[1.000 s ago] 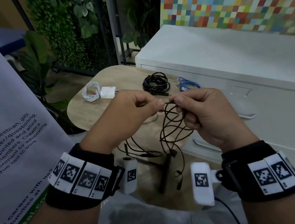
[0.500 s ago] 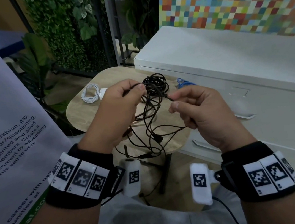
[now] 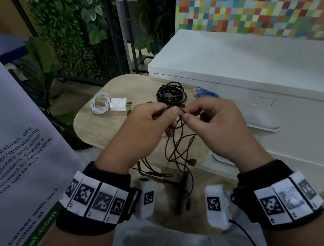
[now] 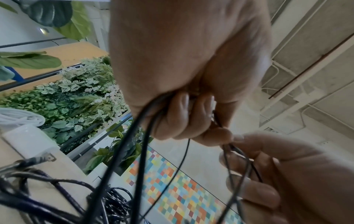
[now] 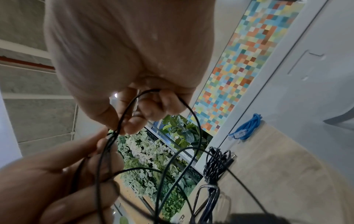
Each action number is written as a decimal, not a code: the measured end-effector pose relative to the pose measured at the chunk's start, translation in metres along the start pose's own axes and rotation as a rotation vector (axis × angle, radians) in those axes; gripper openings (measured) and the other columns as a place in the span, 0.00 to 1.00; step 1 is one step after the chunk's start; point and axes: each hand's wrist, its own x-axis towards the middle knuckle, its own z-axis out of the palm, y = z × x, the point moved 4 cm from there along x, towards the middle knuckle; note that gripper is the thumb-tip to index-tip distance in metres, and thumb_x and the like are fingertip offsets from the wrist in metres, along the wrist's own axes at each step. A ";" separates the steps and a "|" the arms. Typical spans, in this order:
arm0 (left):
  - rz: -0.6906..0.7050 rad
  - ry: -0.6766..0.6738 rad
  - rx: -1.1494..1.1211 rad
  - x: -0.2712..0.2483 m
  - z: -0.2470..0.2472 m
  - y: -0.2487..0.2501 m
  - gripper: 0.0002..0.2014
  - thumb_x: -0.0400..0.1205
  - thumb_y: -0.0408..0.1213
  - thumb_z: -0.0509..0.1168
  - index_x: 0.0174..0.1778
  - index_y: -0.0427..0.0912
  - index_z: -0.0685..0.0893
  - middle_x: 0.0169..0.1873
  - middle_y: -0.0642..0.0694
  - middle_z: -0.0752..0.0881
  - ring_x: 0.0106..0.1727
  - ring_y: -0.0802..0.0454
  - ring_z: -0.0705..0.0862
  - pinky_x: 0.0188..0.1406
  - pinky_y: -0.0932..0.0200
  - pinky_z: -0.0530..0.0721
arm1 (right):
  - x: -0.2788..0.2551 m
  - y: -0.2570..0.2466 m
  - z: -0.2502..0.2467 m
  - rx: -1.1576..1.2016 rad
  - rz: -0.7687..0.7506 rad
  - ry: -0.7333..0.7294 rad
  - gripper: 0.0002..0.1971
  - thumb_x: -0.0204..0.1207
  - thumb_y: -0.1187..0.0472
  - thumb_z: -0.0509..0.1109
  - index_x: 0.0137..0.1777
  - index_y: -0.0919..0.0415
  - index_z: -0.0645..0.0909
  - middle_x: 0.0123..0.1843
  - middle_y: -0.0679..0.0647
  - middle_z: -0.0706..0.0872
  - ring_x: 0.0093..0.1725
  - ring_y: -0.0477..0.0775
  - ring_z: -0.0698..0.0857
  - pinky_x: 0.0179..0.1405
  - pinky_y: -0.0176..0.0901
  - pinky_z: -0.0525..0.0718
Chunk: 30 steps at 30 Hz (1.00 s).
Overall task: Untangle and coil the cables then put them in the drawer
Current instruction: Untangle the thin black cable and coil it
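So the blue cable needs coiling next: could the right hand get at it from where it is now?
Probably not right away: the right hand is pinching the thin black cable. The blue cable lies uncovered on the table just beyond it.

Thin cable (image 3: pixel 177 145) in hand: black, plain. Coiled cable (image 3: pixel 171 95) on table: black with pale flecks, braided look. Third cable (image 3: pixel 206 92): bright blue, clear plug end in right wrist view. Fourth cable (image 3: pixel 99 104) and charger (image 3: pixel 118 104): white, charger prongs metallic. Table (image 3: pixel 96 128): light wood grain. Cabinet (image 3: pixel 253 74): plain white, drawer handle (image 3: pixel 263 127) white too. Wall panel (image 3: pixel 254 1): mosaic of small squares, mostly teal, green, yellow, orange, red, some purple. Plant wall (image 3: pixel 76 31): dark green, some leaves white-veined. Banner (image 3: pixel 6 142): pale grey-lilac, black text, green strip at bottom with white lettering. Wristbands (image 3: pixel 97 202): black, white tiles with black square-code markers.
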 end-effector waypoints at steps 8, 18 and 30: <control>0.198 0.024 0.072 0.000 0.004 0.004 0.08 0.82 0.31 0.75 0.54 0.47 0.94 0.45 0.51 0.94 0.48 0.58 0.91 0.49 0.62 0.88 | -0.002 0.009 0.002 0.056 0.053 -0.026 0.09 0.81 0.66 0.73 0.39 0.57 0.88 0.34 0.53 0.89 0.35 0.53 0.86 0.37 0.40 0.84; 0.070 0.198 0.105 0.001 -0.008 -0.010 0.03 0.87 0.37 0.71 0.48 0.48 0.85 0.32 0.43 0.89 0.27 0.62 0.81 0.30 0.67 0.77 | -0.009 0.005 0.013 0.684 0.226 -0.161 0.07 0.81 0.61 0.65 0.43 0.59 0.83 0.42 0.58 0.88 0.26 0.56 0.74 0.20 0.39 0.68; -0.006 0.102 -0.491 -0.001 0.004 0.005 0.14 0.84 0.17 0.63 0.45 0.41 0.86 0.31 0.50 0.88 0.19 0.60 0.67 0.17 0.69 0.61 | -0.009 0.012 0.010 0.836 0.242 -0.170 0.03 0.83 0.61 0.62 0.49 0.58 0.76 0.26 0.50 0.67 0.24 0.51 0.65 0.21 0.40 0.63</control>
